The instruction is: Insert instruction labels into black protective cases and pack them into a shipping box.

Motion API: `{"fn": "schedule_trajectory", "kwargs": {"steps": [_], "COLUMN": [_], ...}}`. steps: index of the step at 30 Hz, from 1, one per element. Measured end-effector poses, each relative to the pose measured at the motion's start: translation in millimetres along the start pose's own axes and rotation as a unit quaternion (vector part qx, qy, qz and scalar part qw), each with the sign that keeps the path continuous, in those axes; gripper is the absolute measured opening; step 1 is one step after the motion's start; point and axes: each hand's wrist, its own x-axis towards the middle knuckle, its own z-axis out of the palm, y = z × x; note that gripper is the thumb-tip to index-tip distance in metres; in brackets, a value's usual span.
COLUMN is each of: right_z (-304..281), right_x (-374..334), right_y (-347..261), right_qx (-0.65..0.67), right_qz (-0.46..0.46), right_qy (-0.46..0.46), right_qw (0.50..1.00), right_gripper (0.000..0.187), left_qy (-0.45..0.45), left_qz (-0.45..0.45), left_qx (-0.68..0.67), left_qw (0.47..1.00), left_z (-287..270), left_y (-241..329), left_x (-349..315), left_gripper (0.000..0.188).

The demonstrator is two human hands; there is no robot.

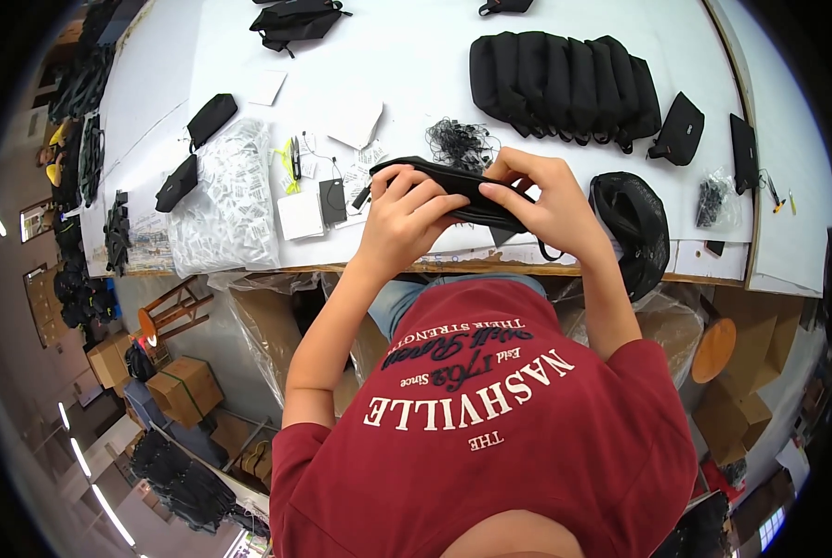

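A black fabric pouch [451, 179] is held up in front of me, just above the near edge of the white table. My left hand [405, 212] grips its left end, fingers curled over the upper edge. At its right end my right hand [551, 200] pinches the fabric between thumb and fingers. A thin dark strap hangs below my right hand. Just beyond the pouch lies a tangle of black cords [460, 142]. To its left are white paper pieces [302, 214], a small black card [332, 201] and yellow-handled snips [292, 166].
A row of black pouches [560, 84] stands at the far right, with a single pouch [678, 130] beside it. A black mesh bag [641, 232] hangs over the table edge. Left lies a large clear bag of white tags [225, 205]. Cardboard boxes [184, 386] and a wooden stool [160, 318] stand below.
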Motion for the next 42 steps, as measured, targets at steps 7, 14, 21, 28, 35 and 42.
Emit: {"fn": "schedule_trajectory", "kwargs": {"steps": [7, 14, 21, 28, 35, 42], "right_z": [0.4, -4.8, -10.6, -43.3, -57.9, 46.8], "right_x": [-3.7, -14.2, -26.7, -38.5, -28.6, 8.0], "right_y": [-6.8, 43.2, 64.1, 51.2, 59.4, 52.5], "right_qx": [-0.007, 0.208, 0.306, 0.106, 0.105, 0.637], "right_qz": [0.012, 0.045, 0.182, 0.168, 0.194, 0.244], "right_qy": [-0.053, -0.139, -0.212, -0.294, -0.149, 0.165], "right_qw": [0.999, 0.967, 0.910, 0.935, 0.964, 0.713], "right_gripper": [0.014, 0.074, 0.063, 0.057, 0.012, 0.034], "left_qy": [-0.009, 0.066, -0.011, -0.302, -0.262, -0.266], "left_qz": [-0.010, -0.181, -0.344, -0.442, -0.505, -0.419], "left_qx": [-0.027, -0.102, -0.109, -0.319, -0.474, -0.400], "left_qw": [1.000, 0.976, 0.932, 0.782, 0.672, 0.770], "left_z": [-9.8, -25.3, -29.0, -39.0, -34.5, -50.5], "left_y": [9.1, 8.5, -9.0, -7.2, -0.7, 29.6], "left_x": [-2.5, -9.5, -43.0, -90.6, -117.8, -73.3], "left_gripper": [0.025, 0.018, 0.013, 0.025, 0.020, 0.020]}}
